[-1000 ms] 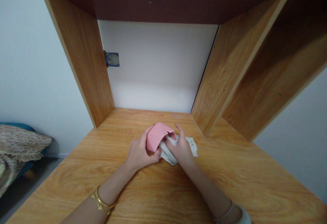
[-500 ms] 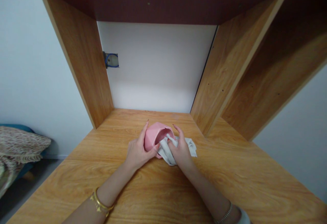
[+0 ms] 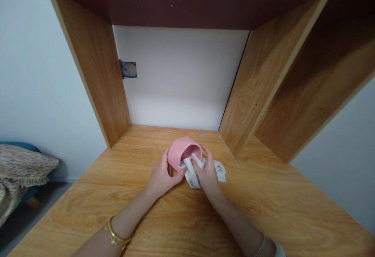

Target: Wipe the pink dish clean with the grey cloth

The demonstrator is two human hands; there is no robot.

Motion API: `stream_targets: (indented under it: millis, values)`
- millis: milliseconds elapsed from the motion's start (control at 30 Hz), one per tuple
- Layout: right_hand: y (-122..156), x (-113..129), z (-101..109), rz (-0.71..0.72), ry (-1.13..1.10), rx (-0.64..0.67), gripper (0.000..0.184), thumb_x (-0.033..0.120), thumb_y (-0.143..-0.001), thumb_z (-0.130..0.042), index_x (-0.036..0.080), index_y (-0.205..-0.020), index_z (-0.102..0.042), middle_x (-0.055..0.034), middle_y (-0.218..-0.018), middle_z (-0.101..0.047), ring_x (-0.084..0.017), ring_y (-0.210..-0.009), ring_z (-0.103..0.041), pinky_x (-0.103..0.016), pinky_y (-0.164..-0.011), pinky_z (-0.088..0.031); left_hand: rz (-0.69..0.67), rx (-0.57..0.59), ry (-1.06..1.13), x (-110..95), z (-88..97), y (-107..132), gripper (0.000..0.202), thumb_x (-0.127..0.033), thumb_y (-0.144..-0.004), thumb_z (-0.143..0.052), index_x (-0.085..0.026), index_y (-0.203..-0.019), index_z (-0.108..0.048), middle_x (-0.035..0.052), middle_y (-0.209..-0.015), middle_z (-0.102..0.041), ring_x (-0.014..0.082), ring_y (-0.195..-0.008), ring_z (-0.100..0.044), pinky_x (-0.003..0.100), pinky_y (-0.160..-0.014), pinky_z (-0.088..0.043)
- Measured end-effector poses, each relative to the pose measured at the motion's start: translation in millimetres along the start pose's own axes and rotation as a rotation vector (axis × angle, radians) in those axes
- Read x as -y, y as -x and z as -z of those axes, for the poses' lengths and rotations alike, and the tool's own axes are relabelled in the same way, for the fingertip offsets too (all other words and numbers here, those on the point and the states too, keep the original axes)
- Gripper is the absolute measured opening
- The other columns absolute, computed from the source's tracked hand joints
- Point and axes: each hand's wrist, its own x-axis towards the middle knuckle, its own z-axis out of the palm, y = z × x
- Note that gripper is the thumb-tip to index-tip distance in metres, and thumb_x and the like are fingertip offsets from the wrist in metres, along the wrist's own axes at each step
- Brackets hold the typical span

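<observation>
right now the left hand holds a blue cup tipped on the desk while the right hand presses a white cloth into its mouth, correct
Not quite: the cup is pink, not blue. The head view shows the left hand holding that cup tipped on the desk while the right hand presses the white cloth into its mouth.

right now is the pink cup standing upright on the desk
No, the left hand holds the pink cup tipped on its side, its mouth facing the right hand and the white cloth.
</observation>
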Motion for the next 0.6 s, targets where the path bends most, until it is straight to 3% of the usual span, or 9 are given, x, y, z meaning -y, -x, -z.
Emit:
stream_targets:
  millis: [333, 467, 600]
  values:
    - [-2.5, 0.7, -2.7, -0.075, 0.096, 0.096, 0.058, 0.033, -0.064, -0.060, 0.015, -0.116, -0.041, -0.0051, -0.083, -0.062, -0.018, -0.070, -0.059, -0.029, -0.063, -0.047, 0.087, -0.066, -0.209, -5.6, 4.9, -1.8, 0.067, -0.043, -0.070, -0.054, -0.013, -0.127, -0.034, 0.0123, -0.105, -0.061, 0.0257, -0.092, -0.059, 0.038, -0.081, -0.046]
    - [-5.8, 3.0, 5.5, -0.034, 0.227, 0.104, 0.062, 0.035, -0.067, -0.056, 0.012, -0.121, -0.037, -0.0006, -0.068, -0.059, -0.014, -0.049, -0.051, -0.025, -0.048, -0.041, 0.071, -0.060, -0.225, -0.8, 6.1, -2.1, 0.067, -0.042, -0.069, -0.054, -0.014, -0.126, -0.035, 0.0100, -0.102, -0.062, 0.0240, -0.086, -0.061, 0.035, -0.077, -0.047]
    - [-7.7, 6.3, 13.8, 0.044, 0.399, 0.182, 0.063, 0.030, -0.070, -0.052, 0.013, -0.127, -0.033, 0.0043, -0.054, -0.052, -0.016, -0.046, -0.050, -0.023, -0.045, -0.035, 0.012, 0.004, -0.260, 0.3, 8.1, -0.5, 0.063, -0.042, -0.069, -0.053, -0.015, -0.124, -0.039, 0.0083, -0.098, -0.064, 0.0241, -0.085, -0.061, 0.035, -0.077, -0.047]
